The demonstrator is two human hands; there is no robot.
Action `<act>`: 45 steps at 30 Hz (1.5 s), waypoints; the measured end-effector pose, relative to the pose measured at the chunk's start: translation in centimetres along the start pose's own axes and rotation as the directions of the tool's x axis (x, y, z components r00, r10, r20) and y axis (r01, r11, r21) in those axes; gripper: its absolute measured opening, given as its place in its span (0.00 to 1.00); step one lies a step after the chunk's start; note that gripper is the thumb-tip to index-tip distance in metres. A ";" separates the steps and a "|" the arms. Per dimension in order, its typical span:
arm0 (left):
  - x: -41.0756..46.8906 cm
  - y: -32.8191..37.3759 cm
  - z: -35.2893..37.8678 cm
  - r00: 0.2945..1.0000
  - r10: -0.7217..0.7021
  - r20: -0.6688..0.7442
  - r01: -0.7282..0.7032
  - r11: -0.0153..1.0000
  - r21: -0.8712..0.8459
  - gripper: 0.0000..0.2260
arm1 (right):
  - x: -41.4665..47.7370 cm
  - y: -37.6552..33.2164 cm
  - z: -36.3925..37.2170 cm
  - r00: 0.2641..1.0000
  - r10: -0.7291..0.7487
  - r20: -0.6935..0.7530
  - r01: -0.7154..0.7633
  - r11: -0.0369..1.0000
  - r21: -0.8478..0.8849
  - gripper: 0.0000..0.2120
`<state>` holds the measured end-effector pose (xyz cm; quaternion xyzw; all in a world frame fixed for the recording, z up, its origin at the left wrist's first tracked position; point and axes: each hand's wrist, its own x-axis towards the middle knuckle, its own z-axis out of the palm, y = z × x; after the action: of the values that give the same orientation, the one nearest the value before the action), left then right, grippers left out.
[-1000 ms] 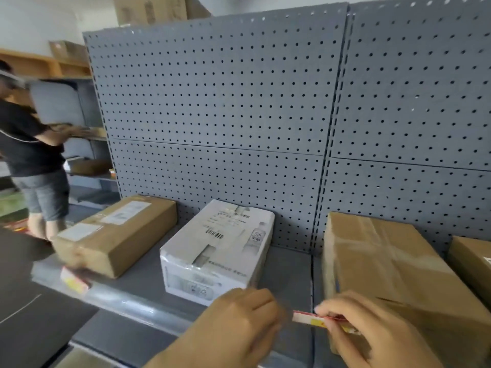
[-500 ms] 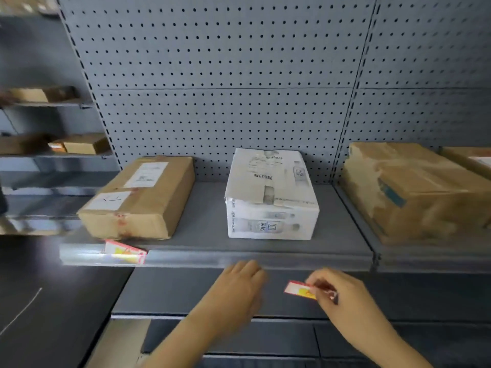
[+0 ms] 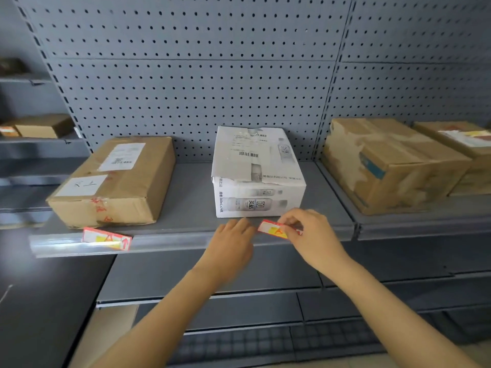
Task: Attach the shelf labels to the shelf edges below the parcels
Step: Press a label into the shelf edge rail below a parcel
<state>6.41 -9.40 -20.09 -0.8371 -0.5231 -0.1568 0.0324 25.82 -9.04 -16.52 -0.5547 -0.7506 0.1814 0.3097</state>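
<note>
A white parcel (image 3: 257,171) stands mid-shelf, with a brown parcel (image 3: 114,181) to its left. My right hand (image 3: 310,235) pinches a red, white and yellow shelf label (image 3: 271,228) and holds it against the grey shelf edge (image 3: 172,241) just below the white parcel. My left hand (image 3: 231,243) rests with its fingers on that edge right beside the label and holds nothing. Another red and yellow label (image 3: 106,238) sits in the clear edge strip below the brown parcel.
Two more brown parcels (image 3: 393,163) (image 3: 465,152) stand on the adjoining shelf to the right. A grey pegboard wall (image 3: 186,75) backs the shelves. Lower shelves (image 3: 239,288) jut out under my arms. At the far left, other shelves carry small boxes (image 3: 39,127).
The view has dropped and come closer to the shelf. Both hands have risen to the shelf edge, and the label now lies against it below the white parcel.
</note>
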 end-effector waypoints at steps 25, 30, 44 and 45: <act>-1.2 1.1 2.6 0.999 -0.025 -0.044 0.029 0.995 0.096 0.24 | 2.9 0.3 0.3 0.995 -0.063 0.083 0.055 0.994 0.099 0.06; -1.4 1.4 2.5 0.999 -0.020 -0.037 0.021 0.999 0.040 0.22 | 2.9 0.9 0.6 0.993 -0.078 0.084 0.073 0.995 0.068 0.07; -0.7 1.7 1.7 0.995 -0.093 -0.034 0.095 0.994 0.051 0.19 | 2.9 1.2 0.5 0.993 -0.098 0.072 0.093 0.993 0.072 0.07; -0.6 1.8 1.6 0.994 -0.103 -0.030 0.104 0.994 0.044 0.19 | 2.9 1.2 0.5 0.992 -0.100 0.071 0.095 0.993 0.076 0.07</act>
<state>8.11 -10.38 -21.56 -0.8056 -0.5688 -0.1581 0.0504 25.77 -5.89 -16.92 -0.4987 -0.7807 0.2137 0.3099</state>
